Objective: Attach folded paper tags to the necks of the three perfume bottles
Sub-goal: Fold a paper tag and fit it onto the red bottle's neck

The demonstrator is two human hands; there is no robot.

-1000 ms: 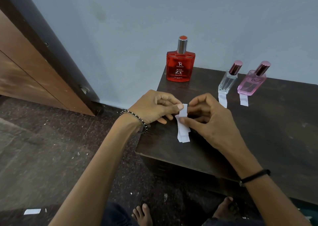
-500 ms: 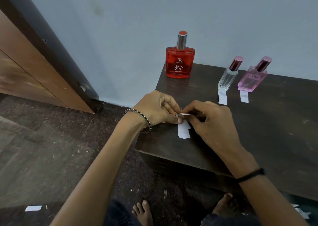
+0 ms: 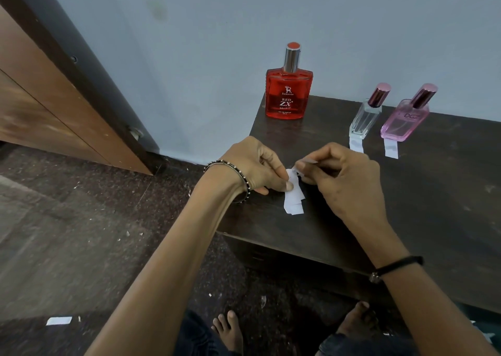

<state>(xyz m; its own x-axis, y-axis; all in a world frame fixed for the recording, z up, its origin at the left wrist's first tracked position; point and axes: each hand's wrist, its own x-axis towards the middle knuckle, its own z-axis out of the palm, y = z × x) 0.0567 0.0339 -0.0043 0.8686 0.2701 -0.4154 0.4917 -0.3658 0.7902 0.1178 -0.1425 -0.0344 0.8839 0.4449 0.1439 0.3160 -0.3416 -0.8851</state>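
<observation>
Dark wooden table (image 3: 447, 192) against pale wall (image 3: 244, 16), littered floor (image 3: 67, 233).

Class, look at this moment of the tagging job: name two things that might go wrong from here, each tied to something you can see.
1. Both hands, left hand and right hand, pinch the small paper tag from opposite sides while folding it; pulling apart might tear it.
2. The red bottle stands at the table corner, with no paper visible near it; a careless reach might knock it onto the floor.
</observation>
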